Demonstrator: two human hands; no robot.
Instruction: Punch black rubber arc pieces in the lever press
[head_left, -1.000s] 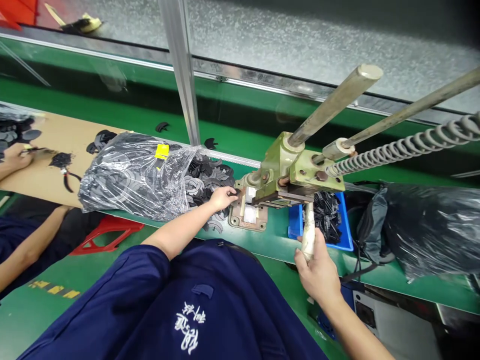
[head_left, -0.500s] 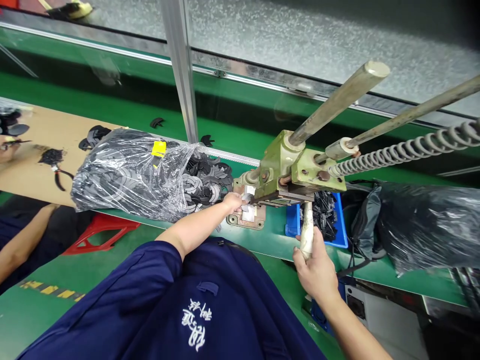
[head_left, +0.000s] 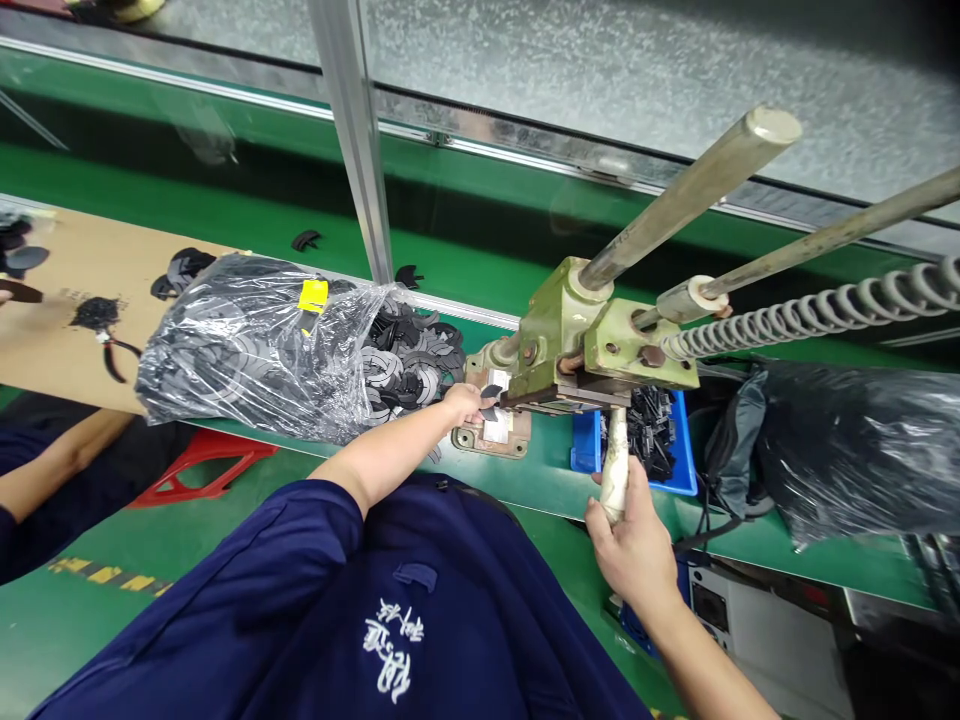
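Left hand (head_left: 461, 404) has come in at the press, and there's a curved black piece (head_left: 490, 397) pinched in its fingertips, right at the jaw of the green hand press (head_left: 559, 335), above the steel base plate (head_left: 471, 437)! Right hand (head_left: 628, 540) is wrapped firmly around the white-wrapped lever handle (head_left: 615, 465). Just beyond, on the green conveyor belt (head_left: 525, 490), sit loose black pieces (head_left: 409, 365) beside a clear plastic bag (head_left: 247, 350), with a blue bin (head_left: 587, 440) right of the press.

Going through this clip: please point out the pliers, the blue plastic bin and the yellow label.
Pliers (head_left: 112, 367): head view, on one handle.
Blue plastic bin (head_left: 586, 442): head view, on its left wall.
Yellow label (head_left: 313, 295): head view, on its middle, on the clear plastic bag.
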